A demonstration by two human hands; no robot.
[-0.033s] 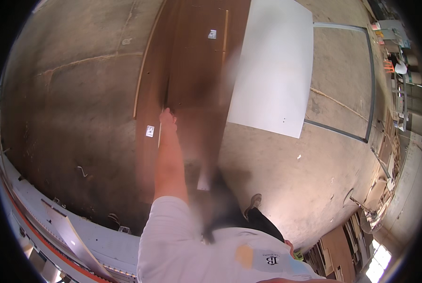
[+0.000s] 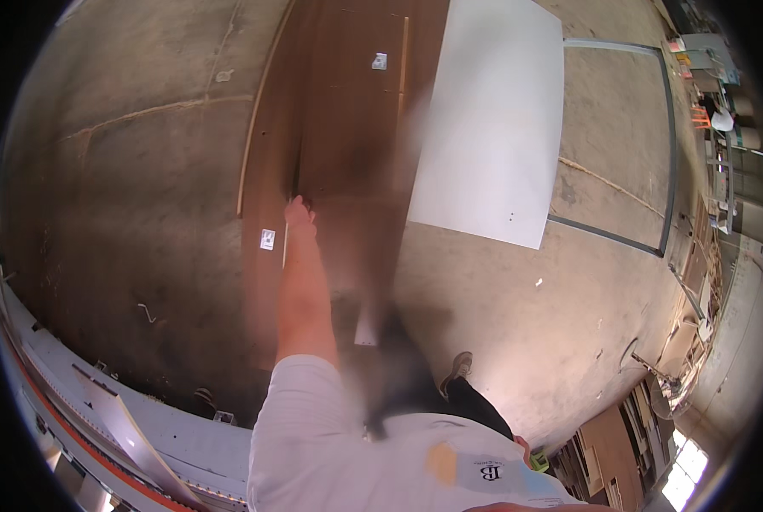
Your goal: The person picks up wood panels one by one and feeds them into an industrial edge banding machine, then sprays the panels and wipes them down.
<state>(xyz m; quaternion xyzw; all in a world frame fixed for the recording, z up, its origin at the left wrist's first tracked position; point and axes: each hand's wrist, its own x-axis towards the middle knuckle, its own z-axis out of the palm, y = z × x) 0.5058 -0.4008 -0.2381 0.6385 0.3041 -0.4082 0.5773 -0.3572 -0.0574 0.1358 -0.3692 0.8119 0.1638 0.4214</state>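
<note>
So at the far lower left, a long pale machine [image 2: 53, 354] with an orange strip along it could be seen, and a thin board [image 2: 130, 418] was laid slantwise across it. A bit further in, a small bent white piece [image 2: 147, 313] was left lying on the concrete floor [image 2: 142, 188].

Then came the brown boards [image 2: 352, 111], stretched from the top edge down to about mid-frame, left of center. A pale label [image 2: 267, 240] was stuck on near their lower left, and another one [image 2: 380, 61] was seen higher up. The left hand [image 2: 299, 210] was placed left of center, right at a long edge in the brown boards, with the fingers bunched together and curled, not spread. Whether the edge was actually being pinched couldn't be told. Around the middle, everything was pretty smeared and dark.

To the right of that, a big white panel [image 2: 488, 128] was set down from the top edge to mid-frame. Low down, right of center, just a sliver of the right hand [image 2: 523, 444] was shown next to something green [image 2: 538, 462]; its grip couldn't be made out. Past the white panel, a gray frame [image 2: 672, 145] was laid on the floor, and stacked boards [image 2: 612, 452] were crammed into the lower right.
</note>
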